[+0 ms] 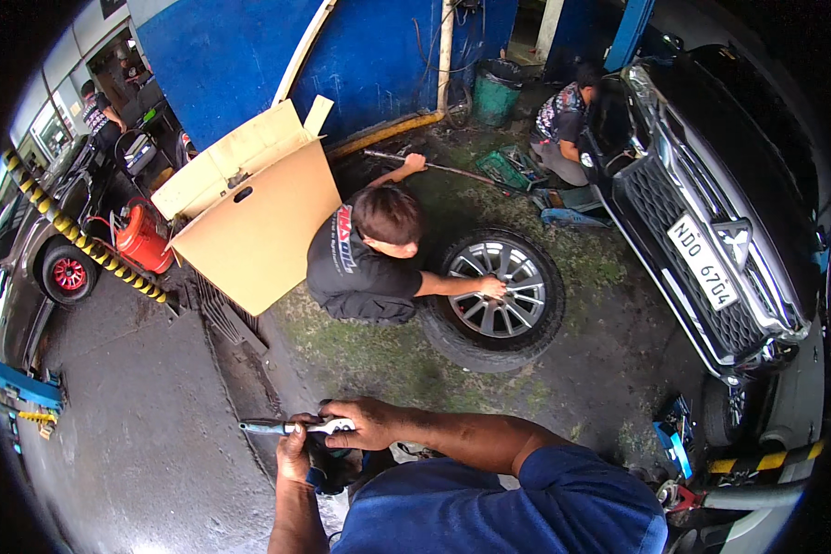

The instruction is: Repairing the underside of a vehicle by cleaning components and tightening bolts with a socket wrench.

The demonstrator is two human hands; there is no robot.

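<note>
Near the bottom of the head view, both my hands are closed on a slim silver tool [260, 427] with a pale bluish part, held level. My left hand [293, 454] grips it from below at the middle, thumb up. My right hand [365, 423] wraps over its right end. A dark, bulky object [334, 466] sits just beneath my hands, partly hidden by them; I cannot make out what it is. Ahead, a crouching co-worker [365, 258] has one hand on an alloy wheel [494, 319] lying flat and the other on a long metal bar [457, 174].
A black vehicle [771, 231] fills the right, another co-worker [559, 129] crouching beside it. Cardboard [254, 235], a green bin [497, 97] and a red tank [143, 235] stand ahead and left. A striped yellow post [83, 231], a dark car [23, 258] and more people [102, 120] are further left.
</note>
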